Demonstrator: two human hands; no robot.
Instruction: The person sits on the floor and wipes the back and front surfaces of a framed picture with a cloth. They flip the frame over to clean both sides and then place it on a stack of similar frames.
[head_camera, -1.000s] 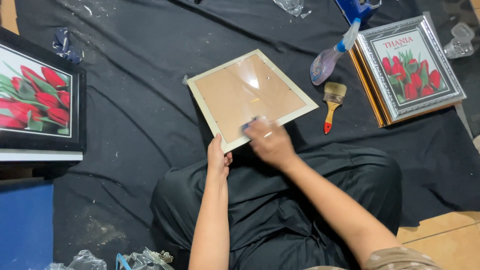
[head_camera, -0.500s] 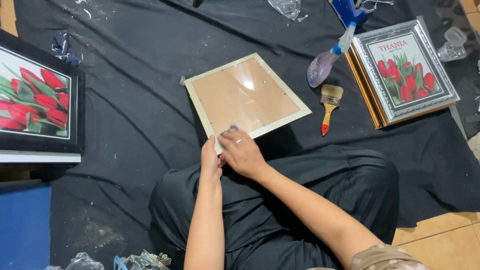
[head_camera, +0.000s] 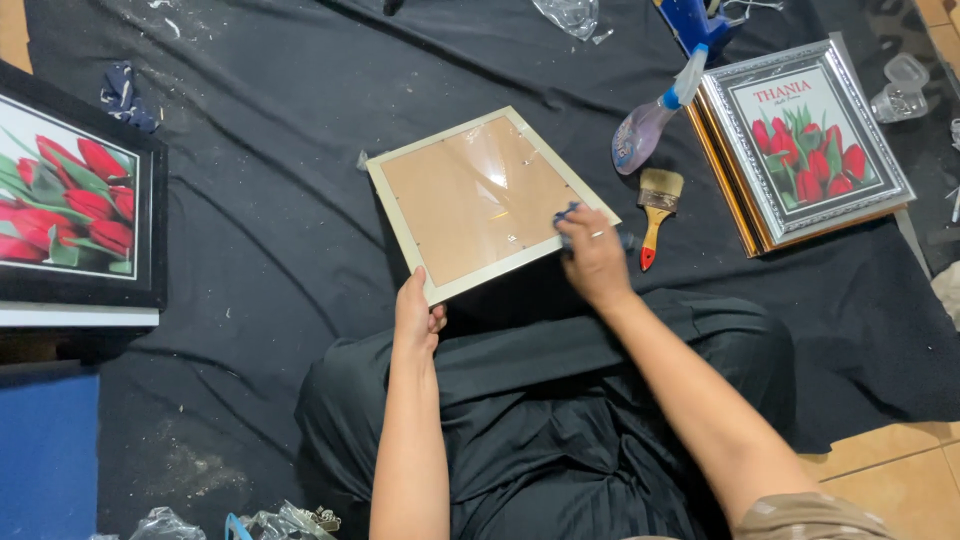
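Frame (head_camera: 490, 205) flat on black cloth (head_camera: 270, 200) before the knees, near corner pinched by left hand (head_camera: 415, 315) for steadiness, right hand (head_camera: 595, 255) closed on blue rag (head_camera: 567, 213) pressed to glass near right edge for wiping.

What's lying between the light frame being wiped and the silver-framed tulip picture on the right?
In the head view, a spray bottle and a paintbrush lie on the black cloth between the light frame and the silver-framed picture.
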